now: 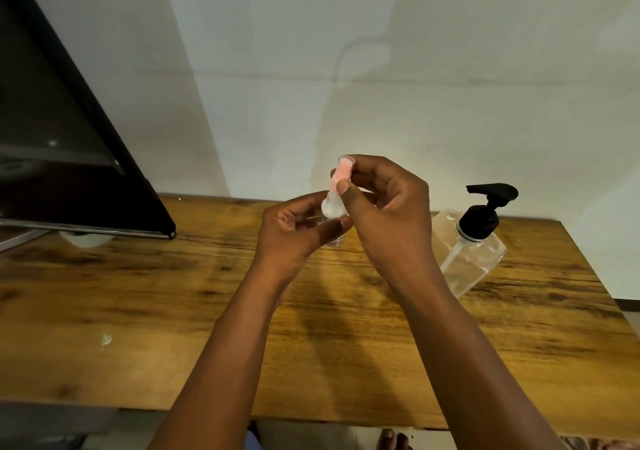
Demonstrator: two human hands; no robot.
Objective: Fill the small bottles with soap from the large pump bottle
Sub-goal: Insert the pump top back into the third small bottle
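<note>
Above the middle of the wooden table (138, 293), my left hand (294, 231) grips a small clear bottle (333, 212) with a white collar. My right hand (384, 203) pinches the pink cap (341, 172) at the top of that bottle between thumb and fingers. Most of the small bottle's body is hidden behind my left fingers. The large clear pump bottle (471, 252) with a black pump head (488, 203) stands on the table to the right of my hands, untouched.
A dark monitor (62, 144) leans over the table's back left, with a white round object (85, 240) under its lower edge. A white wall runs behind the table. The table's front edge (311, 422) is near my body.
</note>
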